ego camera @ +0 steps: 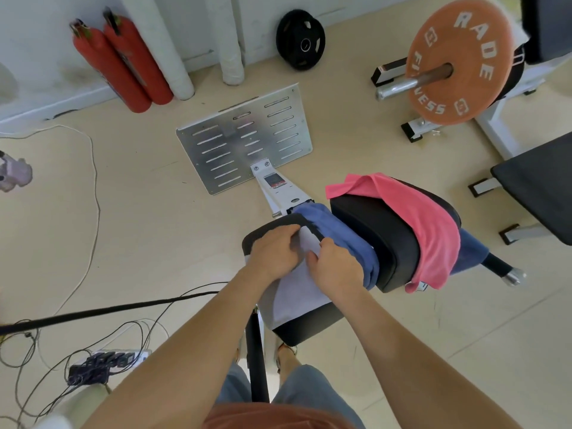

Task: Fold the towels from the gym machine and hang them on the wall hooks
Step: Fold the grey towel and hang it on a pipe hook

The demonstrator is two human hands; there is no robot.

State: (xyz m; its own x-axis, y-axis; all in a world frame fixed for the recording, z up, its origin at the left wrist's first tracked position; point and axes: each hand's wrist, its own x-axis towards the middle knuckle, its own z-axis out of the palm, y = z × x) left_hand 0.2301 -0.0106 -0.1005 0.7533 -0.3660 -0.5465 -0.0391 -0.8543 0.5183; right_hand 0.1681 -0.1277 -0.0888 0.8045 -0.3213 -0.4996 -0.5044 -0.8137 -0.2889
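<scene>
A white towel (pixel 301 294) lies on the black seat pad (pixel 309 328) of the gym machine. My left hand (pixel 274 253) and my right hand (pixel 335 266) both rest on its far end, fingers curled and pinching the cloth. A blue towel (pixel 343 236) hangs in the gap between the seat pad and the black back pad (pixel 376 230), just right of my right hand. A pink towel (pixel 424 227) is draped over the back pad. No wall hooks are in sight.
The machine's metal footplate (pixel 244 136) stands beyond the seat. A barbell with an orange plate (pixel 458 60) and a black bench (pixel 538 190) are to the right. Two red extinguishers (pixel 120 63) and a black plate (pixel 300 40) lean at the wall. Cables and a power strip (pixel 105 362) lie on the left floor.
</scene>
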